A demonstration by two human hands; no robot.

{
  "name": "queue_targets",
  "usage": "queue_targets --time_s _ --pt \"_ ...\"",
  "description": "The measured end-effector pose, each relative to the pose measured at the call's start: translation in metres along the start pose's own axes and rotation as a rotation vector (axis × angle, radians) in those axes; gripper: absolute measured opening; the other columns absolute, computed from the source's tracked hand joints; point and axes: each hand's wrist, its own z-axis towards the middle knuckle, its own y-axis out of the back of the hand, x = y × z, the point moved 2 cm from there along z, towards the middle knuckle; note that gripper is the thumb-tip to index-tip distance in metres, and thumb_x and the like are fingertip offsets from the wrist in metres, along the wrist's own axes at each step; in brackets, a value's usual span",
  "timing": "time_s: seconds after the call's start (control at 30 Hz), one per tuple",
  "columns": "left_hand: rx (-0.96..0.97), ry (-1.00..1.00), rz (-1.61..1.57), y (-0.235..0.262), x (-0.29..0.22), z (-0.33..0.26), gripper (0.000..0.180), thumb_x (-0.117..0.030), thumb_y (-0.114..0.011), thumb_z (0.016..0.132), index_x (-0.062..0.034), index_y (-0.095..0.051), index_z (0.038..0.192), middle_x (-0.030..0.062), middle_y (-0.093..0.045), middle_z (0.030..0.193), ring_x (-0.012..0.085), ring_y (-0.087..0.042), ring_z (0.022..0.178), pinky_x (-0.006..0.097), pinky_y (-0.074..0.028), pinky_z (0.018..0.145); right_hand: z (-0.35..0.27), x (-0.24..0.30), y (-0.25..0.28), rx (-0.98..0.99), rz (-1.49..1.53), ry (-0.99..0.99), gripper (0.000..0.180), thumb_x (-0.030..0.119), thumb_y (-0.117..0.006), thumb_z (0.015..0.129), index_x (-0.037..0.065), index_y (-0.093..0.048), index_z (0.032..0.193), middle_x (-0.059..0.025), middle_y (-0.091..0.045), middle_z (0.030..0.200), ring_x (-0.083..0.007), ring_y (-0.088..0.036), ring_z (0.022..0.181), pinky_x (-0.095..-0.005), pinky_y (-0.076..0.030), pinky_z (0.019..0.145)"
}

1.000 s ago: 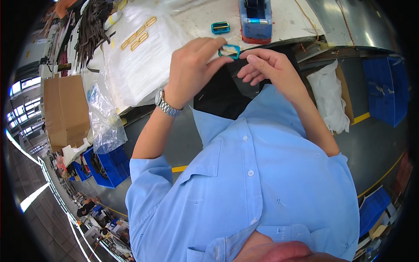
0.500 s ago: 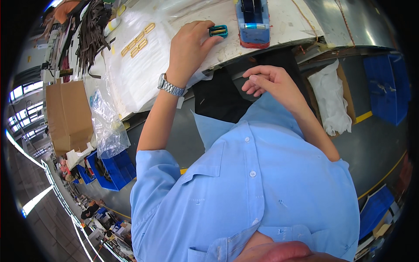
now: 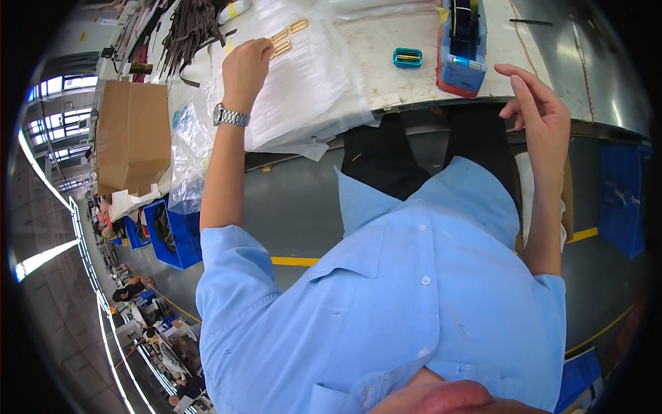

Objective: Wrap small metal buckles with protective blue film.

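My left hand (image 3: 245, 74), wearing a metal-band watch, is closed over several gold oblong slide buckles (image 3: 298, 26) lying on white plastic sheeting. Its fingers are bunched at the edge of these buckles, and what they hold, if anything, is hidden. My right hand (image 3: 543, 114) hovers at the table's front edge, to the right of a blue tape dispenser (image 3: 460, 69). Its fingers are loosely apart with nothing in them. Left of the dispenser, a small teal frame-like piece with a gold bar (image 3: 407, 58) rests on the table, touched by neither hand.
Dark strips (image 3: 192, 33) are heaped at the back left of the white table (image 3: 386, 86). A cardboard box (image 3: 132, 134), clear plastic bag (image 3: 191, 165) and blue bin (image 3: 172, 238) stand left. Another blue bin (image 3: 622, 196) is at right. A thin dark strip (image 3: 531, 22) lies beyond the dispenser.
My left hand has left the teal piece and moved left to the gold buckles, its fingers now closed. My right hand has risen from my lap toward the dispenser's right side. The view has shifted.
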Motion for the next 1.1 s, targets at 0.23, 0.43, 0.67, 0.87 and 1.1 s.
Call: queue_targets --time_s 0.23,0.43,0.67,0.87,1.1 --pt "0.003 -0.119 -0.05 -0.028 0.042 -0.013 0.009 -0.013 -0.07 0.095 -0.0073 -0.074 0.102 0.0145 -0.075 0.095 0.0376 -0.072 0.089 0.048 -0.057 0.079 0.033 -0.015 -0.035 0.223 -0.015 -0.016 0.044 0.042 -0.061 0.111 0.006 -0.078 0.13 -0.0025 -0.073 0.077 -0.006 -0.068 0.064 -0.0199 -0.042 0.053" --pt "-0.001 0.181 -0.305 -0.041 0.075 -0.004 0.016 -0.01 -0.072 0.094 -0.0048 -0.077 0.109 0.0132 -0.077 0.093 0.0246 -0.073 0.077 0.039 -0.058 0.074 0.043 -0.009 -0.051 0.224 -0.026 -0.028 0.043 0.043 -0.073 0.104 0.004 -0.08 0.122 -0.0005 -0.071 0.077 -0.0053 -0.061 0.058 -0.0214 -0.043 0.056" --pt "-0.095 0.515 -1.424 -0.002 0.018 -0.001 0.018 -0.013 -0.077 0.102 0.0022 -0.076 0.111 0.0074 -0.076 0.092 0.0126 -0.071 0.078 0.024 -0.059 0.07 0.049 -0.004 -0.05 0.165 0.02 -0.053 0.026 0.027 -0.083 0.095 0.003 -0.082 0.103 -0.0031 -0.075 0.08 -0.0065 -0.06 0.063 -0.0248 -0.047 0.057" --pt "0.106 0.354 -1.851 0.023 -0.113 -0.021 0.016 -0.01 -0.072 0.105 0.0017 -0.073 0.115 0.008 -0.076 0.098 0.0161 -0.072 0.085 0.029 -0.059 0.078 0.028 0.01 -0.043 0.095 0.162 -0.019 0.022 0.022 -0.081 0.096 0.002 -0.081 0.103 -0.0045 -0.078 0.088 -0.0041 -0.058 0.065 -0.0217 -0.047 0.059" --pt "0.274 0.428 -1.944 0.031 -0.211 -0.056 0.018 -0.012 -0.077 0.102 0.0014 -0.074 0.113 0.0045 -0.073 0.094 0.0115 -0.063 0.077 0.025 -0.052 0.072 -0.049 -0.014 -0.067 0.265 0.487 -0.3 0.019 0.019 -0.069 0.107 0.0 -0.069 0.105 -0.0128 -0.082 0.096 -0.0079 -0.071 0.069 -0.0212 -0.053 0.059"
